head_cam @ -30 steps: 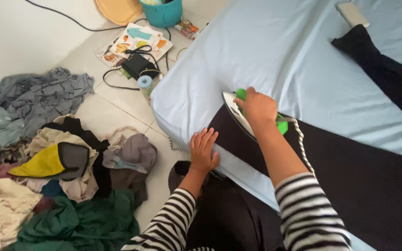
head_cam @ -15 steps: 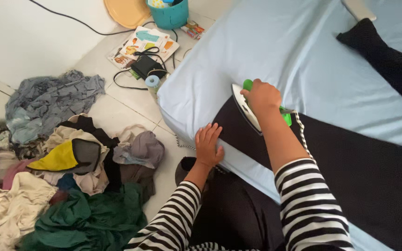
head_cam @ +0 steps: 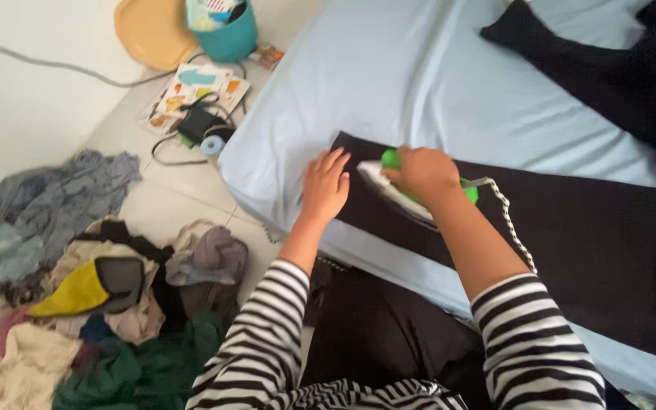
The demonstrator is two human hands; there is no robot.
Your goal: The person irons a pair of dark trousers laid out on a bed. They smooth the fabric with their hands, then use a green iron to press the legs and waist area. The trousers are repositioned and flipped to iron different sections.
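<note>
On the black garment [head_cam: 571, 228] spread over the pale blue bed [head_cam: 419, 83], near its left corner, a green-handled iron [head_cam: 398, 182], soleplate down. Right hand [head_cam: 419, 173] closed round the iron's handle, a firm grip. Left hand [head_cam: 324, 186] just left of the iron, fingers spread flat, holding nothing, pressing cloth at the garment's edge. Trailing right from the iron, a braided cord [head_cam: 514, 228]. Left of the bed, on the floor, a heap of clothes [head_cam: 93, 296].

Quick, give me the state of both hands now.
Left hand: open, flat on the black cloth.
Right hand: closed on the iron.
</note>
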